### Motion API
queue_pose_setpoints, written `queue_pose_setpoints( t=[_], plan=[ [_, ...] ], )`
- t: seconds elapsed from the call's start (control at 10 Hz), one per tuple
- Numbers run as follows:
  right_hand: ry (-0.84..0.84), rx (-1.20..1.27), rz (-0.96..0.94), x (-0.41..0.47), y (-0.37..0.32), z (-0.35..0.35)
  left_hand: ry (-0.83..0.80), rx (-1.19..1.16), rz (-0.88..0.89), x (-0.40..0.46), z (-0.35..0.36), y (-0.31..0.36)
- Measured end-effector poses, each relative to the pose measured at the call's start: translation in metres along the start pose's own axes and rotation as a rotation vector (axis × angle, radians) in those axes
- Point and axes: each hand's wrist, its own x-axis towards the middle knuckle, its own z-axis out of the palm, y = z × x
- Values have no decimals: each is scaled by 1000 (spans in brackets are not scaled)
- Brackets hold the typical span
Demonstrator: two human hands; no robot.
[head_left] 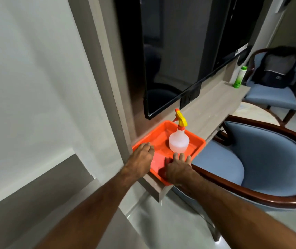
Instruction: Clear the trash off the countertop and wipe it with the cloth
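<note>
Orange tray (196,147) seen at frame centre on countertop (213,108) end. Pink cloth (159,161) lies inside, between both hands. Left hand (141,155) released, flat on tray's rim. Right hand (176,168) spread flat, fingers on cloth's edge. Spray bottle (179,139) stands just beyond.

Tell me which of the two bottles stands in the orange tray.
The clear spray bottle with the yellow trigger stands in the tray, near both hands. The green bottle stands on the bare countertop at its far end.
</note>
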Motion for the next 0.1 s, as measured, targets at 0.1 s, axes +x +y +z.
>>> queue_pose_setpoints(
  t=[0.1],
  plan=[
    [243, 18, -134, -30, 15, -22, 128, 37, -49, -23, -41, 4]
  ],
)
